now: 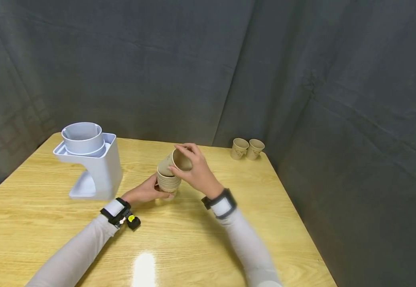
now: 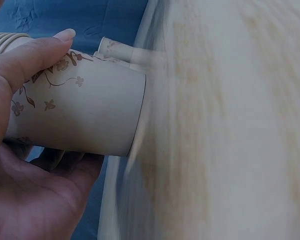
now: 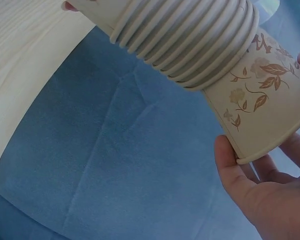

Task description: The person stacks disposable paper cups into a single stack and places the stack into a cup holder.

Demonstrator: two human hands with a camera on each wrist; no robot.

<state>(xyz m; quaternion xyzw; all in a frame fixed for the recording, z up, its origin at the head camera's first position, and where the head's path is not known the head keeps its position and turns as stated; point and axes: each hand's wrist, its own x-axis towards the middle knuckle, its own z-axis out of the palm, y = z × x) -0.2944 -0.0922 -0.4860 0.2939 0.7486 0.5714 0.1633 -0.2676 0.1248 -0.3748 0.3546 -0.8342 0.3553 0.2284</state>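
My left hand (image 1: 148,190) grips a stack of nested paper cups (image 1: 169,183) around its lower part, thumb along the near side. The left wrist view shows the floral-printed bottom cup (image 2: 90,105) between thumb and fingers, its base close over the table. Above it, my right hand (image 1: 201,175) holds a paper cup (image 3: 262,95) by the rim between thumb and fingers. That cup tilts to the right, its mouth toward the right palm, and its base overlaps the top of the stack. In the right wrist view several rolled rims show below it.
To the left stands a pale grey C-shaped stand (image 1: 109,171) with a round cylinder (image 1: 82,137) set in its top. Two separate paper cups, a left one (image 1: 238,151) and a right one (image 1: 254,151), stand upright at the table's back right corner, near the dark curtain (image 1: 150,71).
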